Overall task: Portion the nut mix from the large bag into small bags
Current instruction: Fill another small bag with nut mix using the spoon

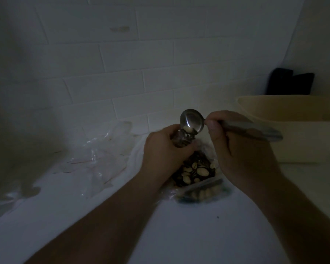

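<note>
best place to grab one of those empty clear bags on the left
Pinch the raised top edge of the nearest empty clear bag from above. The bags lie crumpled and overlapping on the counter, so a flat side grab would probably drag several along.

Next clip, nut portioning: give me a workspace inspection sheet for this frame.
Surface: white counter, dimly lit.
Job's things: large bag of nut mix lies open; small bag part-filled; metal scoop tipped at its mouth.
Clutter: empty clear bags at left; cream tub at right.
Grippers: left hand grips the small bag; right hand pinches the scoop handle.
Cables: nothing seen.
Surroundings: white tiled wall; dark object behind the tub.
</note>
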Demonstrator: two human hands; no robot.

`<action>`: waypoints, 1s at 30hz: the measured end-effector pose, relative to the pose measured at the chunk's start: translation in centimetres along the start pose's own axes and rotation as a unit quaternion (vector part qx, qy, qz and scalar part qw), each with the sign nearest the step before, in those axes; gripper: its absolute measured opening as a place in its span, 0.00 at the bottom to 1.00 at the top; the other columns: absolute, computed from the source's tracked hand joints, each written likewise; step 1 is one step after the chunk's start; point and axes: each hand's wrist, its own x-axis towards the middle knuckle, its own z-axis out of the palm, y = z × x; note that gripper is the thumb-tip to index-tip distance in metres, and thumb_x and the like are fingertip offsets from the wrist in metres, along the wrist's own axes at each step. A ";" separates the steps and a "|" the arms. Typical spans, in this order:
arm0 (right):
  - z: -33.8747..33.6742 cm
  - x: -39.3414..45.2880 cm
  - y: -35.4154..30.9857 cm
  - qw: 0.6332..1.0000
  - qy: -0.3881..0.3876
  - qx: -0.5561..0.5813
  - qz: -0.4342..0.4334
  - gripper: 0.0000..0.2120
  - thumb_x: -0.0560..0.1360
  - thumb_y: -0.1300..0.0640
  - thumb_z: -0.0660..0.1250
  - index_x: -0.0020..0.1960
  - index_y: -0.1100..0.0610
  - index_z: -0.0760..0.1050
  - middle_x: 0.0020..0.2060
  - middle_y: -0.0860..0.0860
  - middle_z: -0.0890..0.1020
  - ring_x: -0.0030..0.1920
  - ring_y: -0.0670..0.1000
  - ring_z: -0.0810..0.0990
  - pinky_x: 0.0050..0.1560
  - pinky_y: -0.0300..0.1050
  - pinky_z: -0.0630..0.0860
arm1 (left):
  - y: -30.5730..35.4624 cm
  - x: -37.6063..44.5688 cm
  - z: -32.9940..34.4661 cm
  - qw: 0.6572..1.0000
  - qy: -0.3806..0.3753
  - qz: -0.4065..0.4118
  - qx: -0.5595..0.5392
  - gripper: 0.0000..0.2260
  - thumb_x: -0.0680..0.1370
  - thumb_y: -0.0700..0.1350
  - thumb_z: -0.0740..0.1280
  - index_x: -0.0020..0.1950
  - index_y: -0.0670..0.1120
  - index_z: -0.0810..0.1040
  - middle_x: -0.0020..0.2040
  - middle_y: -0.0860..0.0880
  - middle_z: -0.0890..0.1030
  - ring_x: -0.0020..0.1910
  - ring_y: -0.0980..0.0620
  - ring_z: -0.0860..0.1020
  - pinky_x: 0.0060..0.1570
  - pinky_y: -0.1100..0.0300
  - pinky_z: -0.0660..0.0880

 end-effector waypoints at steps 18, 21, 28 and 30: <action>0.2 -0.5 1.6 0.930 0.082 0.312 0.174 0.08 0.86 0.51 0.59 0.55 0.44 0.77 0.45 0.48 0.86 0.42 0.51 0.85 0.41 0.41 0.80 | 0.3 0.1 -1.4 0.959 -0.006 -0.113 -0.259 0.31 0.73 0.48 0.81 0.74 0.52 0.76 0.53 0.57 0.87 0.51 0.62 0.85 0.58 0.56 0.83; 0.2 -0.6 1.7 0.933 0.075 0.309 0.171 0.09 0.85 0.49 0.59 0.54 0.44 0.77 0.44 0.48 0.86 0.41 0.51 0.85 0.41 0.40 0.79 | -0.1 0.1 -1.7 0.963 0.006 -0.103 -0.249 0.33 0.73 0.50 0.81 0.76 0.53 0.75 0.54 0.55 0.87 0.52 0.60 0.85 0.59 0.54 0.83; -0.1 -1.3 3.2 0.959 0.003 0.233 0.159 0.11 0.84 0.45 0.58 0.55 0.45 0.78 0.44 0.44 0.84 0.42 0.49 0.84 0.42 0.52 0.82 | -0.5 0.0 -2.2 0.983 0.045 -0.062 -0.166 0.34 0.72 0.54 0.81 0.76 0.58 0.73 0.54 0.58 0.86 0.51 0.64 0.84 0.59 0.53 0.82; -0.2 -1.6 3.7 0.965 -0.042 0.206 0.155 0.11 0.83 0.43 0.57 0.55 0.42 0.78 0.45 0.43 0.84 0.43 0.47 0.84 0.43 0.54 0.83 | -0.6 0.0 -2.4 0.985 0.049 -0.051 -0.155 0.32 0.72 0.54 0.81 0.74 0.60 0.75 0.54 0.58 0.85 0.50 0.64 0.84 0.57 0.56 0.83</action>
